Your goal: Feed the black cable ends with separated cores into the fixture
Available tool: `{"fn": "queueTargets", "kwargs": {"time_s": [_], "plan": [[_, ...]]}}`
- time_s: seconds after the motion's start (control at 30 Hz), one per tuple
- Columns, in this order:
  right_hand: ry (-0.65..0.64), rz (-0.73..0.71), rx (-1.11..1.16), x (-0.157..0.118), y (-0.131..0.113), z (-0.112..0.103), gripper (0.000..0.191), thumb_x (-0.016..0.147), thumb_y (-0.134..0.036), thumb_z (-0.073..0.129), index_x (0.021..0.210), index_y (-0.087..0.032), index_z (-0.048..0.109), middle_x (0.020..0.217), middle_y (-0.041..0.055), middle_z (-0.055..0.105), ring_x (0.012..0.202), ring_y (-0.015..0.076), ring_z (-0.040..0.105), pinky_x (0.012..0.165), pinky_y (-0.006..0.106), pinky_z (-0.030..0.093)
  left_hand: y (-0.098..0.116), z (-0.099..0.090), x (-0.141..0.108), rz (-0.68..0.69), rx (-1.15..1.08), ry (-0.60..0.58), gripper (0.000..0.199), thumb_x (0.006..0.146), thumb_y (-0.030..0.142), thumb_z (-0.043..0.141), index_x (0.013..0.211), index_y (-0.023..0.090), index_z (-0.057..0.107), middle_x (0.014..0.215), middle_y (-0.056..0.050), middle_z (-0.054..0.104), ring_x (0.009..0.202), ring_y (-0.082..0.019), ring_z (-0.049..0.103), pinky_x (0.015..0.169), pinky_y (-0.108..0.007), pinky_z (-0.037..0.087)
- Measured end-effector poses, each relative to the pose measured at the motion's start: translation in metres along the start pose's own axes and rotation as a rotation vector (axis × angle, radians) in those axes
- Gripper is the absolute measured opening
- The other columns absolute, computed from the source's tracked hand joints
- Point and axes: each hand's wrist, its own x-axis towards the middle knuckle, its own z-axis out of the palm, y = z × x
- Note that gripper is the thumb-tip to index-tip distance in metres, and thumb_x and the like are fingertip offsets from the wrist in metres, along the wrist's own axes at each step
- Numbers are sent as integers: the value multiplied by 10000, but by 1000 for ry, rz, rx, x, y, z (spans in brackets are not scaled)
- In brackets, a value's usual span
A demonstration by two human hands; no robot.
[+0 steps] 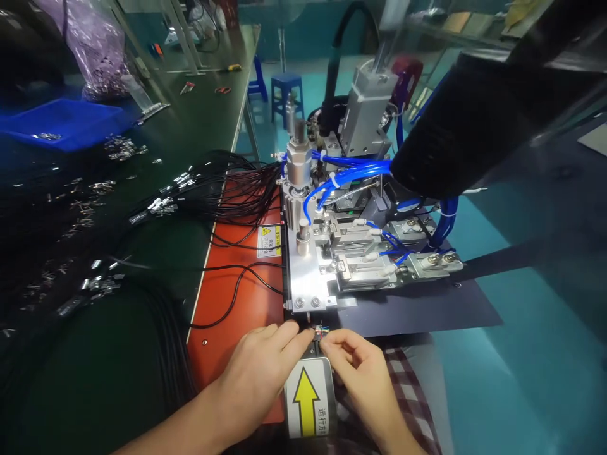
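Observation:
Thin coloured wires (323, 329) stick out of a small dark holder (312, 348) at the front end of the machine (303, 278). From the left, my left hand (268, 360) reaches over the red base, fingers curled and thumb tip at the holder; what its fingers hold, if anything, is hidden. My right hand (363, 366) is closed, thumb and index finger pinched at the wire ends. Just below the fingertips lies a plate with a yellow arrow (306, 398). A metal block with screws stands directly behind the hands.
Black cables (246, 196) run from the machine over the red base (237, 303) to the dark green table (203, 114), many with metal connectors (164, 205). A blue tray (66, 123) and a bag of metal parts (102, 57) stand left. Blue air tubes (355, 170) and a black cylinder (450, 126) overhang the right side.

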Motion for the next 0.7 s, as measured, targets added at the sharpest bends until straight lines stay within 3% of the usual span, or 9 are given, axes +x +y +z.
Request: {"fn": "queueTargets", "kwargs": {"time_s": [0.1,0.23,0.7], "plan": [[74,-137,-188,-1,-4,-2,196,816,-327,591,699,-170,608,572,-18,480,490,121,413,447,237,351,0,0,0,4,1,16,313,924,126,307,1098,113,567,799,-75,639,643,-184,613,553,-297,527],[67,-311,-380,-1,-10,-6,149,845,-254,556,713,-191,588,627,-9,527,532,133,470,502,240,392,0,0,1,-13,-5,8,300,918,120,325,1083,114,574,784,-74,641,641,-192,621,548,-302,527],[-9,-328,-389,4,-17,-10,157,885,-260,510,747,-202,556,656,-18,504,568,136,467,529,241,378,-2,-1,3,-18,-60,-3,293,903,115,354,1092,109,578,785,-74,641,622,-209,612,523,-331,522]]}}
